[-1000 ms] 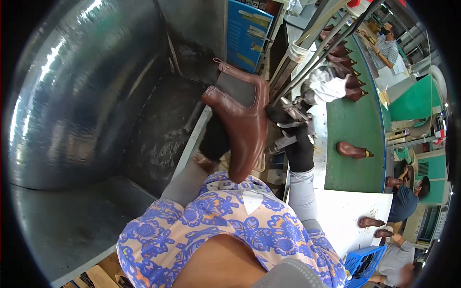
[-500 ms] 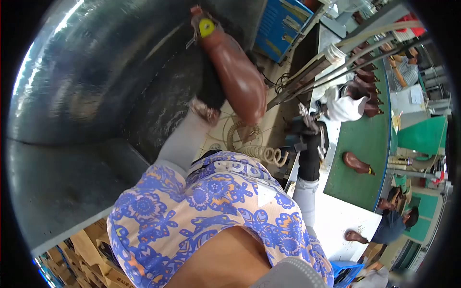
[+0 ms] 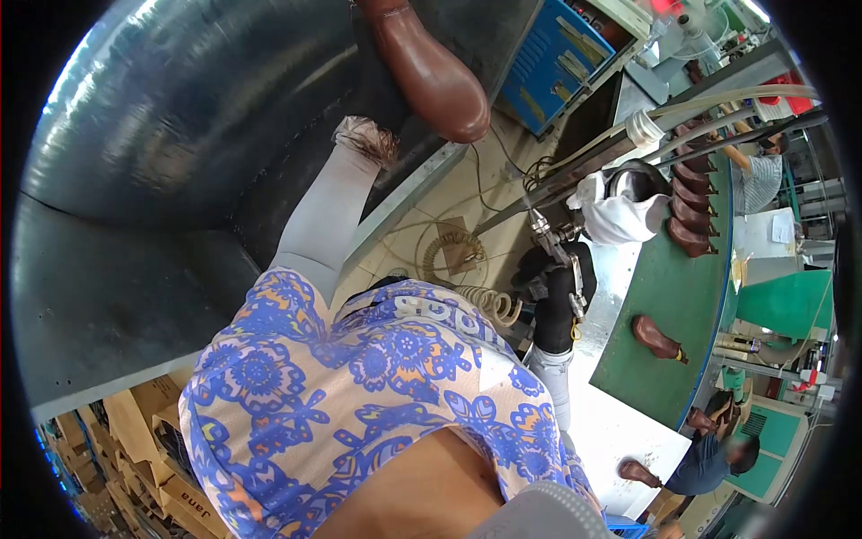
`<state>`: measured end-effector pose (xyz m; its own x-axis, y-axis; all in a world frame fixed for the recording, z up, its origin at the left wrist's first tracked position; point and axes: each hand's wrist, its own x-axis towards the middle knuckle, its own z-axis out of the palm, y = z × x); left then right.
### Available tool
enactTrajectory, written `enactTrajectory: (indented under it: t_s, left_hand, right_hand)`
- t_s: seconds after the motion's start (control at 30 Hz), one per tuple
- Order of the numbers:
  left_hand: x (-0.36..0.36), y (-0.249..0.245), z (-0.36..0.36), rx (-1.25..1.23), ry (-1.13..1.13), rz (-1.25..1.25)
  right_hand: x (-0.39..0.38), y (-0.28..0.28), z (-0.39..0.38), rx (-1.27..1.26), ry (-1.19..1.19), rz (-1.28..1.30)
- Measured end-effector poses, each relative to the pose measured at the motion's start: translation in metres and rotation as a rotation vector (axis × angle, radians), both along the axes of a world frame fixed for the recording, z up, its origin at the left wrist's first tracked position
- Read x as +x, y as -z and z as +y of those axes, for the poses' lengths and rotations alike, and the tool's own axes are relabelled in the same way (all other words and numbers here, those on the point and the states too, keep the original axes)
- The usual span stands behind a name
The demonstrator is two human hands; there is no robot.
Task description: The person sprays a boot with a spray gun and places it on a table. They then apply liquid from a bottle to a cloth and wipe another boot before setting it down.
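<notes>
Shoe factory floor, shown by boots (image 3: 693,216) lining a green conveyor (image 3: 660,292).

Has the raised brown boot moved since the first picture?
Yes: relative to the metal booth's rim, the boot has shifted inward, away from the wearer's body.

"Jana" is printed on a cardboard box (image 3: 190,505); lettering on the patterned garment (image 3: 422,346) is unclear.

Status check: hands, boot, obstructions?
Left hand at brown boot, grip hidden. Boot's top out of frame. Right hand gripping spray gun. Coiled hose near right hand.
</notes>
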<state>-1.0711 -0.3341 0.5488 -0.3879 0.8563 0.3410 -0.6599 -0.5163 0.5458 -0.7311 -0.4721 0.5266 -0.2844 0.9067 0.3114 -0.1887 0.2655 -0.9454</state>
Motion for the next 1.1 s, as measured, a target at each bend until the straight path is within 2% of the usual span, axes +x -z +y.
enactTrajectory:
  t_s: [0.03,0.1,0.13,0.2,0.27,0.3,0.4,0.47,0.5,0.53,0.63,0.7,0.73,0.8,0.9,1.0,1.07,1.1]
  left_hand:
    - [0.000,-0.005,0.000,0.000,-0.011,0.005]
    - [0.004,-0.008,-0.007,0.007,-0.025,-0.023]
    - [0.007,-0.010,-0.010,0.011,-0.031,-0.034]
    - [0.012,-0.014,-0.016,0.020,-0.040,-0.066]
    - [0.016,-0.022,-0.019,0.028,-0.049,-0.100]
    - [0.018,-0.026,-0.018,0.040,-0.056,-0.118]
    - [0.033,-0.037,-0.033,0.057,-0.077,-0.181]
    - [0.040,-0.043,-0.036,0.069,-0.090,-0.226]
    - [0.043,-0.046,-0.038,0.069,-0.096,-0.245]
    - [0.047,-0.048,-0.041,0.069,-0.107,-0.260]
    - [0.051,-0.040,-0.041,0.072,-0.123,-0.272]
    - [0.048,-0.026,-0.030,0.103,-0.172,-0.274]
    - [0.051,-0.029,-0.032,0.104,-0.172,-0.275]
    - [0.062,-0.038,-0.047,0.071,-0.195,-0.275]
    - [0.057,-0.030,-0.034,0.134,-0.210,-0.307]
    - [0.064,-0.039,-0.037,0.112,-0.285,-0.280]
    - [0.061,-0.037,-0.039,0.114,-0.240,-0.285]
    - [0.058,-0.035,-0.038,0.116,-0.193,-0.293]
  right_hand:
    - [0.000,0.001,0.000,0.002,-0.001,0.000]
    - [0.001,-0.001,-0.005,-0.066,0.074,-0.204]
    - [0.000,-0.006,-0.012,-0.068,0.074,-0.165]
    - [0.005,-0.002,-0.011,0.049,0.068,-0.276]
    - [0.003,0.003,-0.012,-0.129,0.013,0.008]
    - [0.007,0.014,-0.006,-0.156,0.020,0.016]
    - [-0.002,-0.011,-0.014,-0.175,0.095,0.003]
    - [-0.010,-0.014,-0.012,-0.300,0.093,-0.069]
    - [-0.015,-0.020,-0.008,0.120,0.141,-0.222]
    - [-0.030,-0.039,-0.018,-0.024,0.136,-0.050]
    - [-0.015,-0.023,-0.008,0.045,0.114,-0.176]
    - [-0.012,-0.004,0.002,-0.155,0.210,-0.026]
    - [-0.005,0.013,0.009,-0.037,0.168,-0.089]
    - [-0.007,0.017,0.005,-0.086,0.181,-0.080]
    - [-0.032,-0.026,-0.008,0.045,0.125,-0.210]
    - [-0.036,-0.019,-0.006,0.185,0.086,-0.158]
    - [-0.035,-0.025,0.001,0.105,0.127,-0.264]
    - [-0.029,-0.034,0.001,-0.024,0.154,-0.137]
